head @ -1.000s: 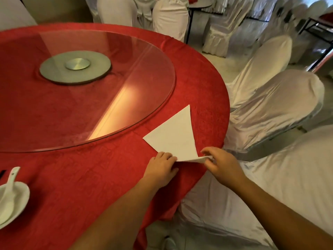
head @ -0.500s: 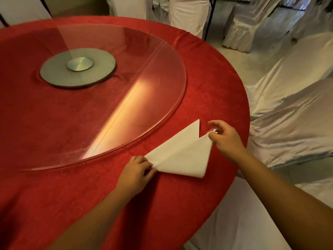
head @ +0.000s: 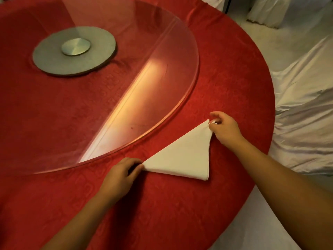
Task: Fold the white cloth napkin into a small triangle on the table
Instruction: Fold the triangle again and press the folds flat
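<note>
A white cloth napkin, already folded into a triangle, lay flat on the round table's red patterned tablecloth, just near of the clear glass turntable. The left hand was curled shut, pinning the napkin's left point. The right hand pinched the far right corner between thumb and fingertips. The fold seemed nearly finished; next, that corner likely needed laying down and the creases pressing flat.

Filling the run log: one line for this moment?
napkin: triangle, flat on table | left hand: pins near corner | right hand: pinches far corner
</note>
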Available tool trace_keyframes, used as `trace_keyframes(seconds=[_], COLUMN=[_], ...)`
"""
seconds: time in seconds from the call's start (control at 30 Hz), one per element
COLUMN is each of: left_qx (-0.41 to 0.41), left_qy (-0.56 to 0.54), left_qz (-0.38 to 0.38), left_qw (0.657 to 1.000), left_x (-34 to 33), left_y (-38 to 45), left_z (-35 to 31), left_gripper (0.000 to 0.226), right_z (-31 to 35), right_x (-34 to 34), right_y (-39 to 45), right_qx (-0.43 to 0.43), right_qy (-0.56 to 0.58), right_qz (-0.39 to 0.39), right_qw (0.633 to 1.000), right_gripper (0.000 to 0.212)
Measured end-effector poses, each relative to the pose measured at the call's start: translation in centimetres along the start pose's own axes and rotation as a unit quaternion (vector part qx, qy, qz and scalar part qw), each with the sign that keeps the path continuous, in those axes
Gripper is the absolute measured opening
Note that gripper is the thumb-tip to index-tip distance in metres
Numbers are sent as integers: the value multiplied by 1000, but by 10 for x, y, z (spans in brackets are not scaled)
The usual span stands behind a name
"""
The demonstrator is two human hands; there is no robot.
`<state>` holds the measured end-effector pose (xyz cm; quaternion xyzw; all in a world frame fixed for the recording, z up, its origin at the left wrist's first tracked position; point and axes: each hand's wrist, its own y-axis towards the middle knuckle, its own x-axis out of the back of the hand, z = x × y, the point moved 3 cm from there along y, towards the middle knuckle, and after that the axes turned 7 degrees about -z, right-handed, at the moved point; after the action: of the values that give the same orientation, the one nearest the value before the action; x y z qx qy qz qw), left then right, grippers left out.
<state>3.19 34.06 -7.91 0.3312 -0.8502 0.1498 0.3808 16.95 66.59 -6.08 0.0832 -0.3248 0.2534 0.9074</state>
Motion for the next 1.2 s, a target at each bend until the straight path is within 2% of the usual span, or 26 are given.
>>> trace_keyframes(seconds=[0.23, 0.47, 0.57, 0.77, 1.03, 1.2], left_qx=[28, 58, 57, 52, 39, 43], left_qy=[18, 28, 24, 20, 31, 29], left_qz=[-12, -24, -21, -10, -8, -3], left_qw=[999, 998, 998, 998, 999, 999], left_x=[-3, -5, -5, -5, -4, -2], left_y=[4, 3, 4, 4, 3, 4], left_z=[0, -3, -3, 0, -1, -4], left_gripper=[11, 12, 11, 13, 15, 30], right_z=[-6, -5, -3, -11, -10, -3], right_x=[-8, -12, -13, -20, -22, -20], right_y=[11, 12, 14, 20, 28, 24], right_qx=[-2, 25, 45, 45, 30, 10], right_qy=[-6, 18, 7, -47, -77, -58], right_qz=[18, -20, -38, -16, -10, 3], right_qw=[1000, 999, 998, 998, 996, 998], right_gripper=[40, 33, 31, 22, 25, 34])
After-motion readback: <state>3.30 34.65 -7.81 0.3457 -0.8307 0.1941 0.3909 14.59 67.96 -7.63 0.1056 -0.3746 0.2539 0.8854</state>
